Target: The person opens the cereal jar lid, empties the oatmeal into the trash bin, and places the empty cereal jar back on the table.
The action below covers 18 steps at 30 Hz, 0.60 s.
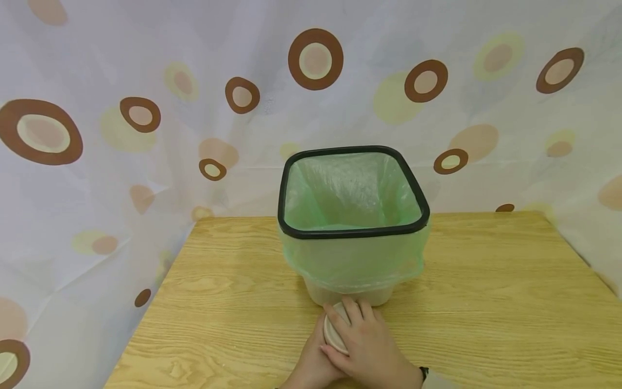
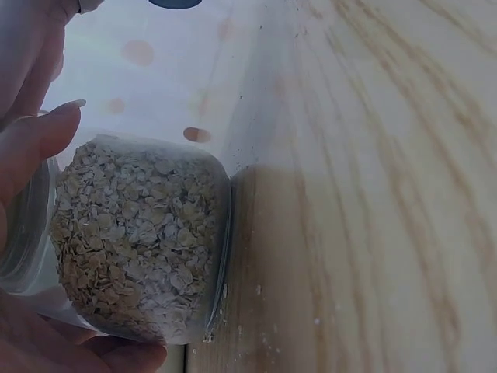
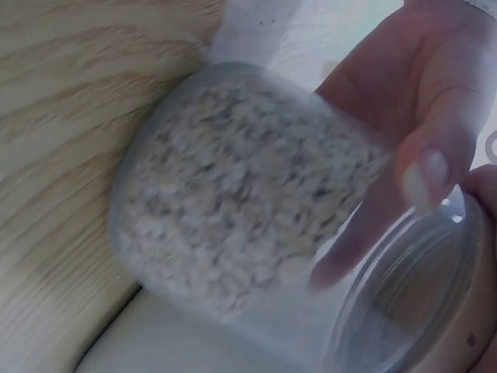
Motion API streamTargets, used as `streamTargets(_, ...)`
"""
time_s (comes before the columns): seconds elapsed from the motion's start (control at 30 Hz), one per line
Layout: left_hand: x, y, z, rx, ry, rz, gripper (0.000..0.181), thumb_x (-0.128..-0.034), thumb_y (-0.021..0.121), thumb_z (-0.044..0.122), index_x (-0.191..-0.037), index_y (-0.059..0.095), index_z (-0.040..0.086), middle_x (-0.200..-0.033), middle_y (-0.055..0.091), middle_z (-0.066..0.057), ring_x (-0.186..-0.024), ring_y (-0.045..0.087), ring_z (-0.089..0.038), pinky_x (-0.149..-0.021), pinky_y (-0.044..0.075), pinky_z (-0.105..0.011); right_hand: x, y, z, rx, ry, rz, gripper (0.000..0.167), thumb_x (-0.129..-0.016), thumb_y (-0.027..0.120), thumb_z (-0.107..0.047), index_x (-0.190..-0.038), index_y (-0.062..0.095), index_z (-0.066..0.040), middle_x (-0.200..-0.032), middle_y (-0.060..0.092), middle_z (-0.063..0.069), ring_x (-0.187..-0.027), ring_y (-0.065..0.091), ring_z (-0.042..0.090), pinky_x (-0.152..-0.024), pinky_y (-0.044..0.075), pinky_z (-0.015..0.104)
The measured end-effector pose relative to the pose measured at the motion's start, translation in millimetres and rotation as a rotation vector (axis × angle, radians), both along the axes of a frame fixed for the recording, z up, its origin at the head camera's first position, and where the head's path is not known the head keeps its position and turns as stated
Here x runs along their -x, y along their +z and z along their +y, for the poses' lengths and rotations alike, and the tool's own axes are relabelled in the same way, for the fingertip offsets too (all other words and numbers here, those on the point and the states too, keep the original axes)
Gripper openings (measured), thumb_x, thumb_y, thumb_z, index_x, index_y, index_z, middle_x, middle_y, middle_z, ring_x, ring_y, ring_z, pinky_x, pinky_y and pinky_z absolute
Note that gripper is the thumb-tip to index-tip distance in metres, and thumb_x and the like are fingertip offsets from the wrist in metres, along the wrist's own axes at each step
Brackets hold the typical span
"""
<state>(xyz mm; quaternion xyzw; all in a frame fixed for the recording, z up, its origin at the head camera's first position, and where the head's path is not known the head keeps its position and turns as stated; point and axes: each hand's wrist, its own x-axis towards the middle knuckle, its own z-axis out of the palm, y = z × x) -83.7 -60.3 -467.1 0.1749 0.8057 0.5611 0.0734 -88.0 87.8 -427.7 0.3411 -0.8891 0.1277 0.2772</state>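
Note:
A clear jar of rolled oats stands on the table before me, filled with pale flakes up to below its neck. From above, only its round beige lid shows between my hands. My left hand grips the jar's side; in the right wrist view its thumb and fingers wrap the clear wall. My right hand lies over the top and grips the lid, fingers spread across it. The lid sits at the jar's mouth; how tightly cannot be told.
Just beyond the jar stands a bin with a black rim and a green liner bag folded over its edge. A few crumbs lie on the wooden table by the jar. Dotted sheeting hangs behind and beside the table.

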Motion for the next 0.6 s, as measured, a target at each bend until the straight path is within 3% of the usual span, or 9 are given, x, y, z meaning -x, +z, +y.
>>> streamTargets(0.2,1.1,0.1,-0.7,-0.037,-0.032,0.007,0.102,-0.0704,0.086,0.009,-0.148,0.020,0.000,-0.145,0.040,-0.016,-0.125,0.049,-0.029,-0.099,0.043,-0.030,4.2,-0.8,6,0.014,0.094,-0.033,0.049,-0.088,0.064,-0.048,-0.125,0.062,-0.014,-0.116,0.056,0.013,-0.094,0.053,0.026,-0.070,0.049,0.042)
streamTargets(0.37,1.3,1.3,-1.9,-0.075,-0.016,-0.040,0.094,-0.0707,0.085,0.012,-0.145,0.028,0.004,-0.140,0.044,-0.012,-0.116,0.054,-0.024,-0.093,0.046,-0.028,11.6,0.2,11,0.011,0.196,-0.056,0.050,-0.084,0.070,-0.041,-0.127,0.060,-0.017,-0.115,0.055,0.007,-0.096,0.051,0.022,-0.078,0.048,0.040)
streamTargets(0.6,1.4,-0.7,-4.7,-0.116,-0.069,-0.098,0.091,-0.0759,0.083,0.019,-0.146,0.026,0.005,-0.139,0.042,-0.009,-0.114,0.053,-0.018,-0.093,0.045,-0.028,20.2,0.7,20,-0.012,0.327,-0.089,0.052,-0.089,0.066,-0.044,-0.133,0.057,-0.019,-0.123,0.056,0.008,-0.105,0.053,0.024,-0.082,0.050,0.042)
